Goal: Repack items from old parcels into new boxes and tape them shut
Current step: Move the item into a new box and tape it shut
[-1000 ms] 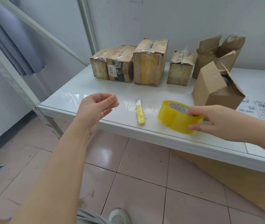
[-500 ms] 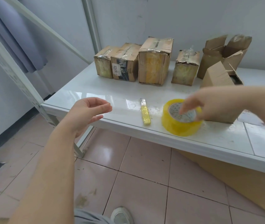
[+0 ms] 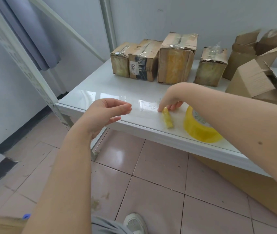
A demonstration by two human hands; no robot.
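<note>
Though narrow, right grip [image 3: 171, 99] on cutter [image 3: 167, 118].

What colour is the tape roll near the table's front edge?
Translucent yellow: the tape roll shows best in the head view.

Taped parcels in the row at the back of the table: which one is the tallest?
The yellow-fronted parcel, third from the left. Its top stands clearly highest in the row, and its front is the widest.
</note>
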